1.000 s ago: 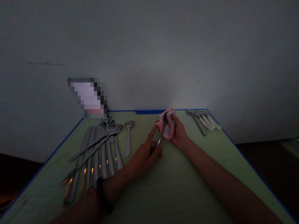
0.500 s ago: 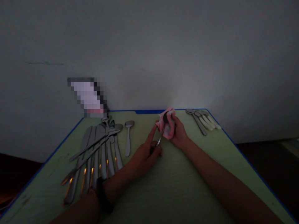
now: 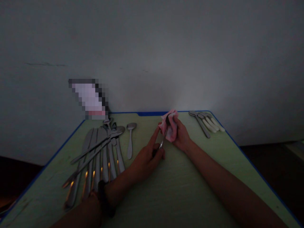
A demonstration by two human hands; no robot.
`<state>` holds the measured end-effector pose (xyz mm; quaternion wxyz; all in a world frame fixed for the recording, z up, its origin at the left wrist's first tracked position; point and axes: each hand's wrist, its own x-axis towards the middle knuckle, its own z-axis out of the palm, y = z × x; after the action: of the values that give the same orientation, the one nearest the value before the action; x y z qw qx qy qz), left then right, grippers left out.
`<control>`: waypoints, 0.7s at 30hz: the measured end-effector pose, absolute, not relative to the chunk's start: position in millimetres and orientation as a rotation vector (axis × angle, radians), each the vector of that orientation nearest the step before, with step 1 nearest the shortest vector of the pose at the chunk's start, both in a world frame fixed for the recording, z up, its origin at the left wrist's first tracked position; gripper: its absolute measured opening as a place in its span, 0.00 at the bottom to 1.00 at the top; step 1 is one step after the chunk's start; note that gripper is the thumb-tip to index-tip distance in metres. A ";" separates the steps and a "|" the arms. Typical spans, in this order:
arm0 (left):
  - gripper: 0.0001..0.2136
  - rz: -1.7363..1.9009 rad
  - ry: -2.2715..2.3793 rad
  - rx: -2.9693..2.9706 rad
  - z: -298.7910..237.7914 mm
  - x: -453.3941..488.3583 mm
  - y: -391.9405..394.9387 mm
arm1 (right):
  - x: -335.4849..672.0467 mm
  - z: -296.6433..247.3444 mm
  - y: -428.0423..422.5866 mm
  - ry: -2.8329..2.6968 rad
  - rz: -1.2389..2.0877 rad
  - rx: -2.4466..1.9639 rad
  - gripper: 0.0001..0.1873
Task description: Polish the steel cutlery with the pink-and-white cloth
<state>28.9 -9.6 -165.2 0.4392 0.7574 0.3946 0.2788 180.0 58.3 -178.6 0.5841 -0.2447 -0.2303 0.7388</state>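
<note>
I see one spoon (image 3: 163, 138), its near handle gripped by the left hand (image 3: 146, 160), its far bowl in the pink cloth (image 3: 173, 133) which the right hand (image 3: 182, 136) holds.

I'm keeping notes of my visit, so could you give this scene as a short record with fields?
Left hand: holds spoon by its handle
Right hand: holds pink cloth against the spoon's bowl
Left side: cutlery pile, short spoon lying apart
Right side: metal cutlery beside white-handled utensils
Surface: pale green, blue-edged table
Light: dim
</note>
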 end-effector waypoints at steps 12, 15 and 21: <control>0.26 0.683 0.976 1.909 -166.5 27.3 -8.7 | 179.9 -182.0 55.2 -0.639 1.690 -0.640 0.11; 0.22 0.770 1.004 1.838 -168.7 27.5 -7.7 | 179.7 -183.6 58.1 -0.618 1.670 -0.604 0.12; 0.14 0.891 1.160 1.787 -176.4 25.5 -6.1 | 182.6 -189.7 57.7 -0.685 1.667 -0.675 0.10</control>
<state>25.5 -6.1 -176.4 0.4044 0.7076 0.4595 0.3530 182.6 57.7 -189.7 0.5717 -0.2878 -0.2921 0.7106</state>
